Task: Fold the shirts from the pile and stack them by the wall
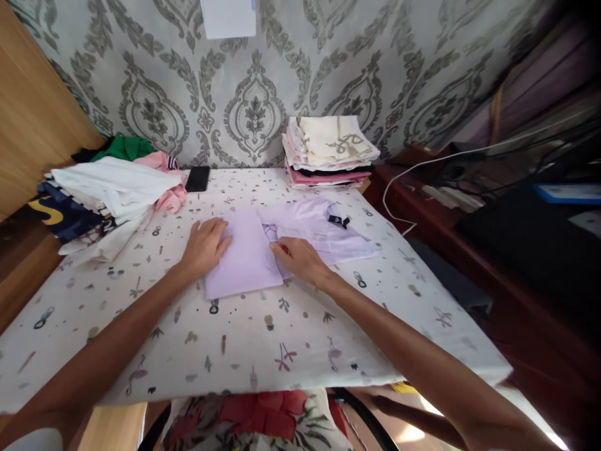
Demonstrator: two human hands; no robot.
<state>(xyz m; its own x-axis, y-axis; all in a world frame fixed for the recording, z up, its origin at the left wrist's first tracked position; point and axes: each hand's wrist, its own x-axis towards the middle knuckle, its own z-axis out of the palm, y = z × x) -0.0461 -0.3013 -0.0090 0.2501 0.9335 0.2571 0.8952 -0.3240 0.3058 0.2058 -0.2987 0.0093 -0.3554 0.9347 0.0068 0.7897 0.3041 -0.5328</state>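
A lilac shirt (pixel 244 257) lies partly folded on the table, its left part doubled into a flat panel. The collar end with a black neck label (pixel 338 221) spreads out to the right. My left hand (pixel 205 246) rests flat on the panel's left edge, fingers stretched out. Close to the seam between the panel and the rest of the shirt, my right hand (pixel 300 258) has its thumb and fingers pinched together on the fabric. The fingertips of the right hand partly cover the cloth there.
A loose heap of clothes (pixel 117 188) sits at the back left, beside a black phone (pixel 198 179). A stack of folded clothes (pixel 328 153) stands at the back right. Past the right edge, a white cable (pixel 389 188) hangs over a dark red desk (pixel 422 213).
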